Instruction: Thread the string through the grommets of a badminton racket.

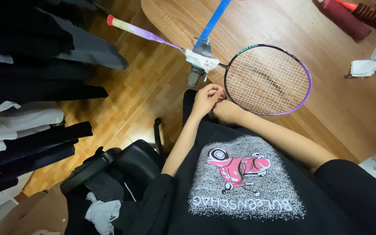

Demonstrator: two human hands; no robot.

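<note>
The left hand point(206, 99) has its fingers curled in, the tips pinched together at the lower left rim of the badminton racket point(267, 79); whatever it nips there is too small to tell, though it looks like a string end at the frame. The right hand point(223, 109) lies just beside it, touching it, bent under at the wrist so that its fingers are hidden and I cannot tell whether they are closed or apart. Both hands meet at the table's edge, right under the racket's head. The racket lies flat on the wooden table point(336, 104), its purple and black frame strung in white, its shaft running up and left, past the table's edge, to a pale purple handle with a red butt cap point(110, 20) that hangs out over the parquet floor point(131, 104). A grey metal clamp point(199, 58), padded with a white cloth point(202, 61), grips the shaft near the throat, and a blue strap point(214, 19) runs up from it across the table. On the far right of the table lies a folded white cloth point(364, 67). Dark clothes point(31, 65) hang at the left, and a black chair point(127, 167) stands beside the person
</note>
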